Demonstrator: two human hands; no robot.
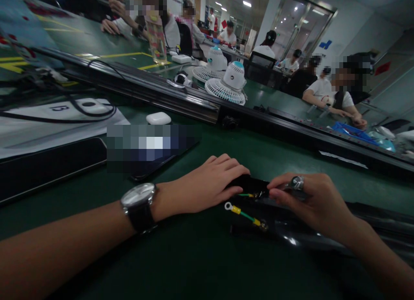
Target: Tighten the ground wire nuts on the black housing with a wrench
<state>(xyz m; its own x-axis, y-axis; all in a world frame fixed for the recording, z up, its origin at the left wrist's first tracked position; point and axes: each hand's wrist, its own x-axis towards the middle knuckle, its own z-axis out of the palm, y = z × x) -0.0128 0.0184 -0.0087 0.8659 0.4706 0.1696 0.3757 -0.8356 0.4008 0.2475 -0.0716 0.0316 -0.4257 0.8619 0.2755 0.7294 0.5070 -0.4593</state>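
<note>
My left hand, with a watch on its wrist, is closed over the near end of a black glossy piece, fingers on top and thumb at its edge. My right hand wears a ring and pinches the same piece between thumb and fingers, a little to the right. Below the hands lies another black glossy strip. From its end sticks out a short green wire with yellow sleeves and a metal ring terminal. A second green wire shows beside my left thumb.
A phone, a white earbud case and a dark flat device lie on the green table to the left, by papers with a cable. A black rail crosses behind. Beyond it stand white fans and a bottle; several people sit there.
</note>
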